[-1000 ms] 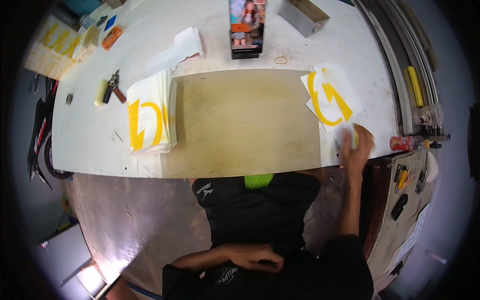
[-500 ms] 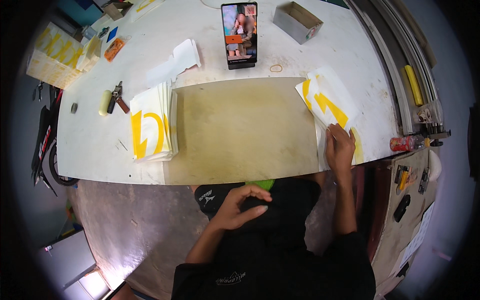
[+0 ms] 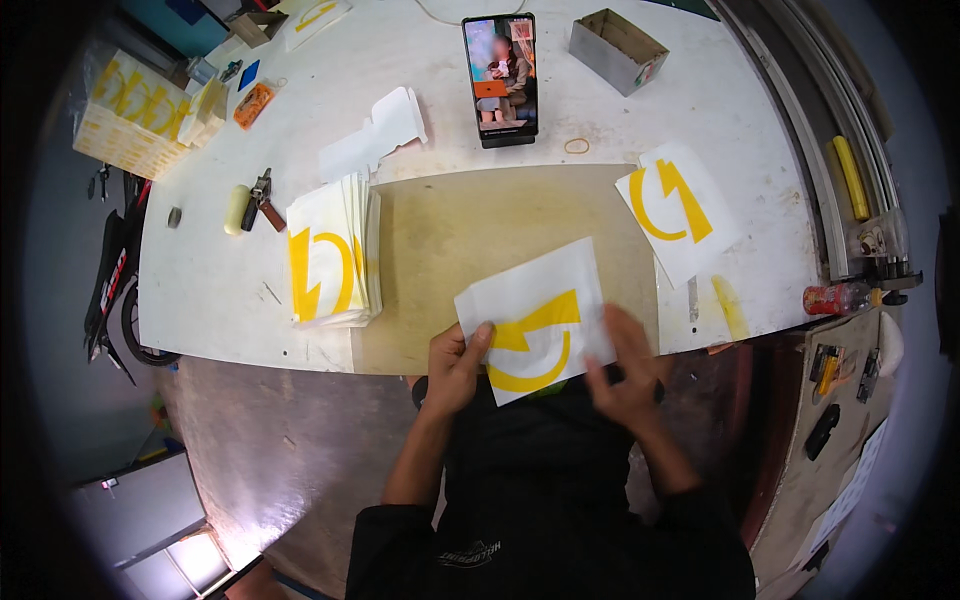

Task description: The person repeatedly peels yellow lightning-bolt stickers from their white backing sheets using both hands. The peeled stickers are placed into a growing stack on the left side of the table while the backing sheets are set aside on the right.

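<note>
- The left hand (image 3: 455, 368) pinches the lower left edge of a white sticker sheet with a yellow curved arrow (image 3: 535, 325), thumb on top and the other fingers under the sheet.
- The right hand (image 3: 628, 368) lies on the sheet's lower right corner with fingers spread; it is blurred, so I cannot tell whether it grips the edge or only presses flat on it.
- The sheet hangs partly over the near edge of the tan work mat (image 3: 490, 250), tilted, its far corner resting on the mat and its near corner over the person's dark shirt.
- To handle it well, I judge both hands should stay at the margins and off the yellow arrow, so the print is neither creased nor smudged.
- Keeping the sheet low and taut between the two hands should stop it from curling; a thin sheet like this likely bends easily.
- A stack of like sheets (image 3: 333, 250) sits on the left side of the mat, well apart from the hands.
- A single arrow sheet (image 3: 678, 207) lies to the right, near the mat's far corner.
- A phone on a stand (image 3: 500, 78) stands beyond the mat on the white table (image 3: 200, 300), with a small open cardboard box (image 3: 617, 48) near it.
</note>
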Demonstrator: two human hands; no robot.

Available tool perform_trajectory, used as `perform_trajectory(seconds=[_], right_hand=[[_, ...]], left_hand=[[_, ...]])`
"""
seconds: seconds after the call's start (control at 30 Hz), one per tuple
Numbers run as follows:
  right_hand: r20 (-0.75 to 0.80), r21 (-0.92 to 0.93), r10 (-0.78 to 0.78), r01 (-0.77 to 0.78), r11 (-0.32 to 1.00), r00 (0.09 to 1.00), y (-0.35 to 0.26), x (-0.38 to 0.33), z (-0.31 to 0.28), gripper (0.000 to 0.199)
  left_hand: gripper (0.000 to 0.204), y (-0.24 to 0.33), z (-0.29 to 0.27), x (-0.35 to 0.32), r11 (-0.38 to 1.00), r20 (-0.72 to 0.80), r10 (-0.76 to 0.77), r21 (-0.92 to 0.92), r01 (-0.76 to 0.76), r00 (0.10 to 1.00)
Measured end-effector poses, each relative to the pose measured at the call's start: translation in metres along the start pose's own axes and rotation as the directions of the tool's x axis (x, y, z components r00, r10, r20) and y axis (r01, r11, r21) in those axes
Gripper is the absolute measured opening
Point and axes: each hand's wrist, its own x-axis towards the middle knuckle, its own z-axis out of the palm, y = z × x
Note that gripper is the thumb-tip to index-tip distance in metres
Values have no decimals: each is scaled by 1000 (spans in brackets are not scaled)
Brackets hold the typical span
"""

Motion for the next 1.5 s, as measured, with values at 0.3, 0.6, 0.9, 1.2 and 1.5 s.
perform_trajectory(seconds=[0.3, 0.6, 0.9, 1.2, 1.5], right_hand=[[34, 571, 465, -399, 718, 885, 21, 23, -9, 10], [188, 656, 411, -426, 623, 892, 29, 13, -36, 9], [441, 413, 354, -536, 736, 825, 3, 41, -43, 26], [682, 510, 167, -627, 589, 712, 11, 39, -32, 45], [729, 678, 94, -734, 39, 678, 50, 27, -12, 47]], left_hand=[[32, 14, -1, 1, 998, -27, -12, -60, 10, 1000], [29, 2, -7, 8, 991, -56, 47, 126, -39, 997], [33, 22, -9, 17, 994, -8, -64, 90, 65, 998], [33, 15, -18, 17, 998, 63, -69, 17, 68, 996], [30, 23, -15, 22, 995, 59, -97, -19, 98, 994]])
